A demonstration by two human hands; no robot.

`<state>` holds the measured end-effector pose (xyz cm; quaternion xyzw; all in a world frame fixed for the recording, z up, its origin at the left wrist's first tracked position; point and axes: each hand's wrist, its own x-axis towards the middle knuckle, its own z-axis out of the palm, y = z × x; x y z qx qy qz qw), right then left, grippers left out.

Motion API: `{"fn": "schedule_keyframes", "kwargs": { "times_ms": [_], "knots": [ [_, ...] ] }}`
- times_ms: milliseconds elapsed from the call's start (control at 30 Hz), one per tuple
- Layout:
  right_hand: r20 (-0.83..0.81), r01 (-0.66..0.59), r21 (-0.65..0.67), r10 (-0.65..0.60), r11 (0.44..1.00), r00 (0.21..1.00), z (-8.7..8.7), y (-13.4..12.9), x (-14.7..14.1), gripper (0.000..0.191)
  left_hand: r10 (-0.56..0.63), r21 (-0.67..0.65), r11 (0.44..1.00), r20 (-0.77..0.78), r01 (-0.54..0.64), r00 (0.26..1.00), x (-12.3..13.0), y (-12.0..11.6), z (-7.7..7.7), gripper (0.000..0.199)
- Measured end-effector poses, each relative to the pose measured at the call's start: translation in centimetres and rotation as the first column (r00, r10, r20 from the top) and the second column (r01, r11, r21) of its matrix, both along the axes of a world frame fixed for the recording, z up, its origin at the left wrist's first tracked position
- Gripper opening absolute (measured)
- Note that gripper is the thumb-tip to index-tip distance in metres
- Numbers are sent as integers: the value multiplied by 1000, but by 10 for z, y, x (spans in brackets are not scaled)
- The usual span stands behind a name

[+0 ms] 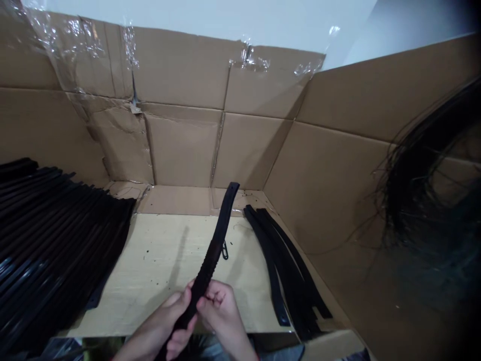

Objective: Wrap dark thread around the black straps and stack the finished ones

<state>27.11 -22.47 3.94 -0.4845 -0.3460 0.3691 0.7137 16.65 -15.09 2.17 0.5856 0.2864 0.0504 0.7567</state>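
While the left hand (pixel 165 316) grips a black strip (pixel 223 220), the right hand (pixel 226 316) pinches it alongside — apparently fingertip work, next needing steadiness.

We can read no text, label, brand, number or sign on anything in this view, the cardboard (pixel 180 150) included.

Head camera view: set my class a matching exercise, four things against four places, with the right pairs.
1. Long curved black strip
2. Large pile of black strips
3. Small black looped clip
4. Stringy black bundle

A. Far right, before brown cardboard
B. In left hand and right hand
C. Far left
D. Mid-view, on pale tabletop

Pairs: 1-B; 2-C; 3-D; 4-A
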Motion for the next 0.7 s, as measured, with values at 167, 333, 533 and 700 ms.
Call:
{"fn": "schedule_keyframes", "kwargs": {
  "times_ms": [167, 333, 533, 700],
  "knots": [
    [4, 207, 40, -207, 978, 978, 0, 1, 1, 39, 288, 340, 888, 116, -310, 951, 1, -3, -3, 64],
    [-85, 66, 17, -64, 998, 994, 1, 2, 3, 36, 1, -38, 999, 182, 6, 983, 6, 0, -1, 68],
    [-179, 111, 28, -105, 993, 978, 13, 4, 6, 37, 19, -169, 985, 251, 24, 968, 13, -11, 4, 61],
    [-265, 216, 94, -184, 972, 946, 21, 4, 9, 43, 1, -211, 976, 217, 46, 976, 0, -25, 2, 66]
  ]
}}
